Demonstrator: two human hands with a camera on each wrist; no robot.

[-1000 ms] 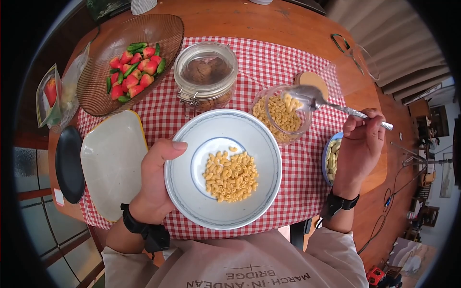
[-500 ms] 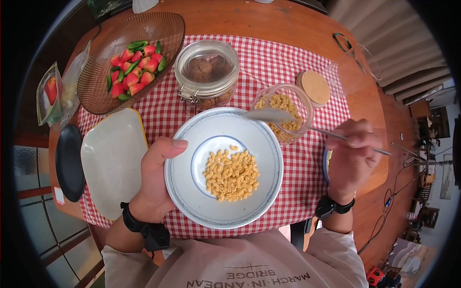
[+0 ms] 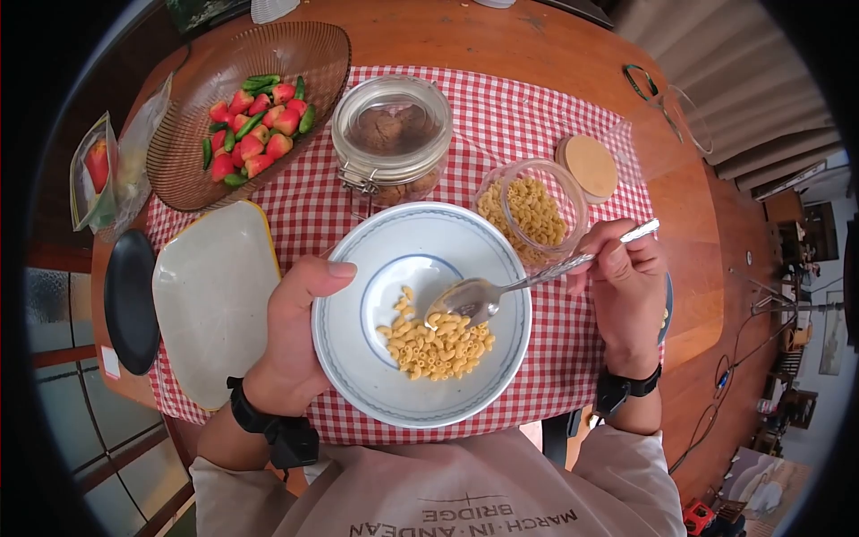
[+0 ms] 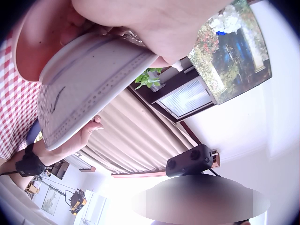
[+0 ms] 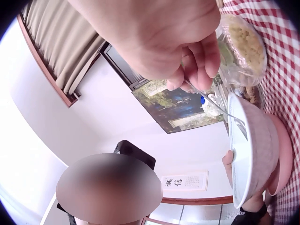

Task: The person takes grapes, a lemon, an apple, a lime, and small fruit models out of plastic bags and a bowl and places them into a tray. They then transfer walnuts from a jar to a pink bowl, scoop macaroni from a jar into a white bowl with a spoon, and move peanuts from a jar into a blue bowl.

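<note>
My left hand [image 3: 300,336] grips the left side of a white bowl [image 3: 358,376], its thumb over the rim. Elbow macaroni [image 3: 445,349] lies in the bottom of the bowl. My right hand [image 3: 626,300] pinches the handle of a metal spoon [image 3: 476,300], whose head is down inside the bowl at the pasta. Behind the bowl's right side stands an open clear jar [image 3: 537,210] of macaroni. In the left wrist view the bowl [image 4: 89,89] shows from its outside, tilted in that view. The right wrist view shows the spoon handle [image 5: 215,104] between my fingers.
A lidded glass jar [image 3: 392,134] stands behind the bowl, a wooden lid [image 3: 587,167] at right. To the left are an empty tray [image 3: 215,304], a black plate [image 3: 131,304] and a brown glass bowl [image 3: 179,161] with red and green pieces. A blue-rimmed dish sits partly behind my right hand.
The spoon has swung from over the macaroni jar leftward and down into the bowl, and its pasta is no longer seen apart. My left hand keeps its grip on the bowl.
</note>
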